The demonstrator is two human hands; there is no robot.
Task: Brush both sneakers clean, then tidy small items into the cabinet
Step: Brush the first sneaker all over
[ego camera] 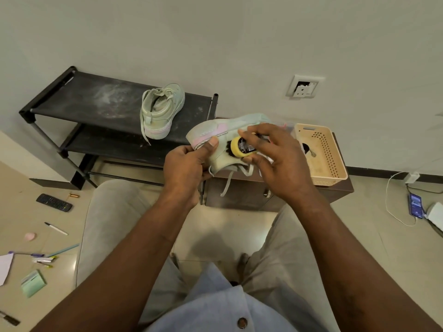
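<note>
sneaker looks like scuffed matte canvas, rack is dusty black fabric on metal tubes, basket is perforated plastic

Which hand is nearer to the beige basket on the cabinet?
Right. The right hand, holding the brush, is just left of the basket. The left hand grips the sneaker farther left, with the right hand between it and the basket.

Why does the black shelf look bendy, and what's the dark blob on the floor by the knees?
Head view: the wide-angle lens curves straight things like the black shelf; also in the head view, the dark blob is a soft shadow, probably from the held sneaker and brush under a light above.
</note>
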